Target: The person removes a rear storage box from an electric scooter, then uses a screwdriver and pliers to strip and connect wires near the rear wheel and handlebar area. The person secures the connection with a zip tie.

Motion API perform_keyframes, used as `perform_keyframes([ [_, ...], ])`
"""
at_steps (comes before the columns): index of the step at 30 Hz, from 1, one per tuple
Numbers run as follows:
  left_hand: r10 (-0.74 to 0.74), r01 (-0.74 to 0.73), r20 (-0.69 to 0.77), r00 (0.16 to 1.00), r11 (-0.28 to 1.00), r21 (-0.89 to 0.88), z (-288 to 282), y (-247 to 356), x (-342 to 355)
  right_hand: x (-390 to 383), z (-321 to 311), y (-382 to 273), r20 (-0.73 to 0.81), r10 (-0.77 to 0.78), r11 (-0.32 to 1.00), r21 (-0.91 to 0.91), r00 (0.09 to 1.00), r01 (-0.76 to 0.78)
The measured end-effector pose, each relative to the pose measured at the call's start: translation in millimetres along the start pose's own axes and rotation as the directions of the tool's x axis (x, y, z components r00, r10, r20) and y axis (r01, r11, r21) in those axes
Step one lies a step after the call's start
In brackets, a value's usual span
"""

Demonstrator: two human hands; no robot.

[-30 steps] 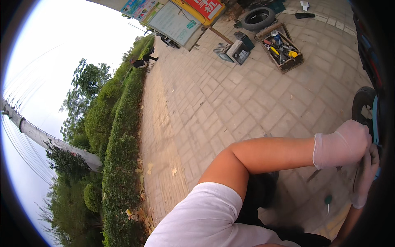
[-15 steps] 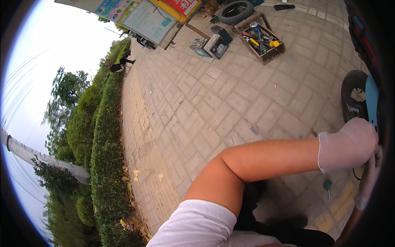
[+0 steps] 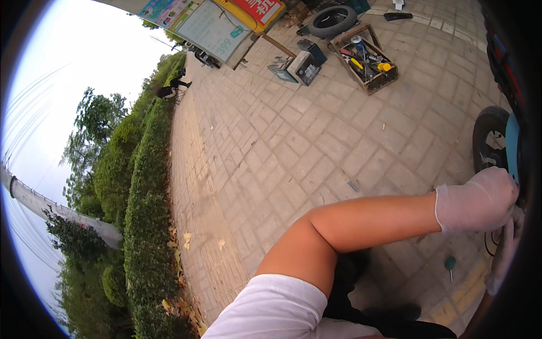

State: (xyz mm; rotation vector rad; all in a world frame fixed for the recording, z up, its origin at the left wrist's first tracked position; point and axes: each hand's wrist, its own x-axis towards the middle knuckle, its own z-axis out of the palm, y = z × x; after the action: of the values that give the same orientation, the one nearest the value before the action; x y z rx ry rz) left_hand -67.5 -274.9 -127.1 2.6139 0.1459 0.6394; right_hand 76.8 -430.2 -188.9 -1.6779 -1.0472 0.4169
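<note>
My left arm reaches across the view to the right edge. My left hand (image 3: pixel 479 199), in a thin pale glove, rests against the blue body (image 3: pixel 512 142) of a scooter, just below its black wheel (image 3: pixel 486 134). Its fingertips are cut off by the dark rim of the picture. My right hand (image 3: pixel 504 257), also gloved, shows only as a strip at the lower right edge, just under the left hand. I cannot see what either hand grips. A green-handled screwdriver (image 3: pixel 450 265) lies on the paving below the hands.
A wooden crate of tools (image 3: pixel 366 56) stands on the brick paving at the back, with a loose tyre (image 3: pixel 334 20) and small boxes (image 3: pixel 302 63) beside it. Sign boards (image 3: pixel 212 25) stand behind. A long hedge (image 3: pixel 141 186) borders the left, with a person (image 3: pixel 169 89) near it.
The view has swung and tilted, so the crate and hedge shift in the picture. Both gloved hands stay at the scooter on the right edge, in about the same pose.
</note>
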Motion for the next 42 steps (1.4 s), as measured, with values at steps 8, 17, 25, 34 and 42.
perform_keyframes([
  [8, -0.029, 0.023, 0.095, 0.995, 0.998, 0.06, -25.9, 8.8, -2.5, 7.1, 14.1, -4.4, 0.181, -0.033, 0.846, 0.528, 0.983, -0.068],
  [17, 0.031, -0.047, -0.108, 0.994, 0.988, -0.148, -19.3, 19.6, 4.7, -1.2, -9.0, -16.2, 0.188, -0.042, 0.921, 0.388, 0.981, -0.035],
  [25, 0.07, -0.071, 0.033, 0.997, 0.997, 0.04, -27.2, 25.3, 9.7, 2.1, -12.3, -20.7, 0.15, -0.019, 0.933, 0.359, 0.989, -0.036],
  [34, 0.066, -0.071, 0.046, 0.997, 0.99, 0.123, -23.5, 25.2, 0.6, 1.0, -5.9, -17.2, 0.112, 0.01, 0.96, 0.278, 0.994, -0.041],
  [42, 0.012, -0.023, 0.092, 0.996, 0.992, 0.123, -28.9, 31.6, -1.0, 0.4, -8.1, -32.0, 0.18, 0.083, 0.939, 0.316, 0.98, -0.137],
])
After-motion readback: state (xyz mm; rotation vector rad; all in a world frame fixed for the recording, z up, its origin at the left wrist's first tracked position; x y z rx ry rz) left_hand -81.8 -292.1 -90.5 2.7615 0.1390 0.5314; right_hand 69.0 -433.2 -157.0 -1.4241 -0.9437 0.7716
